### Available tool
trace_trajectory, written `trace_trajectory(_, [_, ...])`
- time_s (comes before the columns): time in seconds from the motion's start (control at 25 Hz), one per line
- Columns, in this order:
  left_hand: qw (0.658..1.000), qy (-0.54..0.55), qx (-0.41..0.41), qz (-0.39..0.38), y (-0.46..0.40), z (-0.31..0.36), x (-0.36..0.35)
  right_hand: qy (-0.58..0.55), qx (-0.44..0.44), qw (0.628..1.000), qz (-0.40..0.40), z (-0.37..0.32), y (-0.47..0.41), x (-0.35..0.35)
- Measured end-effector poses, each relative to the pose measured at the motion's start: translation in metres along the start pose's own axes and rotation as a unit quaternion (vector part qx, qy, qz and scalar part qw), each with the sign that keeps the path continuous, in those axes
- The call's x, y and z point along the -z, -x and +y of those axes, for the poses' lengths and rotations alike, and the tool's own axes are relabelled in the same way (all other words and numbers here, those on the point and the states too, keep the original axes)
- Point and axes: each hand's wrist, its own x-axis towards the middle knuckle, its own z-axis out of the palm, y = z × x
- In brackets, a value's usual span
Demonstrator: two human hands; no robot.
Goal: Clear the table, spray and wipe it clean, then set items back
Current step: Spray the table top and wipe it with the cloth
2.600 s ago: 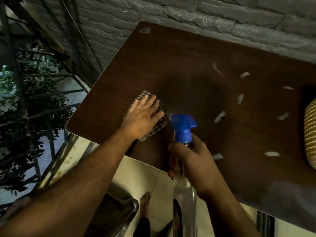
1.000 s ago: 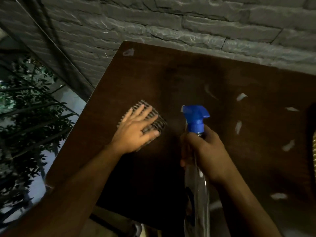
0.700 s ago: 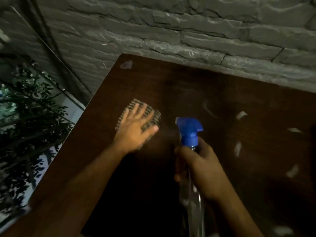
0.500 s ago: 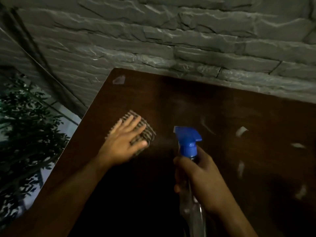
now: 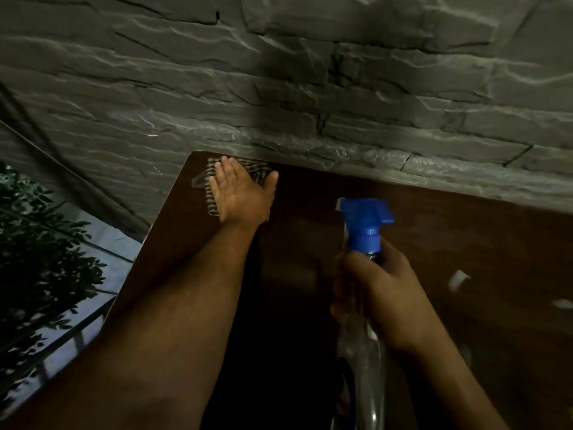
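**Entry: wiping cloth at the far left corner of the worktop**

Item one, the checked cloth (image 5: pixel 257 172). We find it flat on the dark wood worktop (image 5: pixel 310 274), in the far left corner, close to the stone wall (image 5: pixel 279 88). Our left hand (image 5: pixel 242 193) lies on top of it, palm down, fingers straight and pressed onto the fabric, arm stretched out.

Item two, the spray bottle (image 5: pixel 362 231): blue trigger head, clear body, held upright. Our right hand (image 5: pixel 381 293) is wrapped round its neck, nearer to us and right of the cloth, well apart from it. Whether a finger is on the trigger we cannot tell.

Item three, pale scraps (image 5: pixel 459 279) on the worktop, to the right of the bottle.

Governing relation: the unwiped stretch with the scraps lies to the right of the cloth, beyond the right hand and bottle. The left hand is the one on the cloth, so we judge that the coming stroke runs rightward along the wall edge or back toward us, and the bottle stands near that path.
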Motion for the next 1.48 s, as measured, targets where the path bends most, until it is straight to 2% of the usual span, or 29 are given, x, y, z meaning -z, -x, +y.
trace_trajectory(0.08, [1.0, -0.001, 0.006, -0.013, 0.005, 0.024, -0.003, 0.001, 0.004, 1.0, 0.027, -0.005, -0.005, 0.006])
trace_trajectory(0.32, [0.978, -0.021, -0.202, -0.039, 0.065, 0.071, -0.027, 0.017, 0.009, 0.998, 0.062, -0.01, 0.006, 0.02])
trace_trajectory(0.44, [0.955, -0.043, -0.287, -0.062, 0.094, 0.062, -0.02, -0.001, 0.003, 0.998, 0.056, -0.011, 0.025, 0.027])
trace_trajectory(0.52, [0.929, -0.064, -0.356, -0.079, 0.13, 0.037, -0.017, 0.0, -0.006, 0.999, 0.049, -0.008, 0.04, 0.035])
trace_trajectory(0.56, [0.926, -0.066, -0.365, -0.073, 0.145, 0.016, -0.016, -0.002, -0.016, 0.999, 0.047, -0.004, 0.046, 0.038])
trace_trajectory(0.6, [0.932, -0.055, -0.353, -0.057, 0.15, -0.002, -0.013, -0.008, -0.027, 0.998, 0.047, -0.001, 0.052, 0.042])
trace_trajectory(0.68, [0.961, -0.025, -0.274, -0.038, 0.134, -0.02, -0.007, -0.015, -0.049, 0.997, 0.052, 0.009, 0.063, 0.051])
trace_trajectory(0.76, [0.979, -0.034, -0.199, -0.037, 0.106, -0.012, -0.003, -0.017, -0.057, 0.997, 0.054, 0.015, 0.072, 0.062])
trace_trajectory(0.8, [0.98, -0.041, -0.189, -0.033, 0.097, -0.003, -0.004, -0.018, -0.055, 0.997, 0.057, 0.015, 0.074, 0.068])
trace_trajectory(1.16, [0.985, 0.018, -0.17, -0.022, 0.095, 0.009, -0.004, 0.015, 0.023, 0.997, 0.067, -0.015, 0.058, 0.084])
trace_trajectory(1.36, [0.984, -0.014, -0.174, -0.03, 0.097, 0.005, -0.004, 0.018, 0.02, 0.996, 0.087, -0.013, 0.059, 0.093])
trace_trajectory(1.48, [0.988, 0.003, -0.152, -0.039, 0.101, 0.006, -0.001, 0.019, 0.005, 0.995, 0.093, -0.008, 0.064, 0.098])
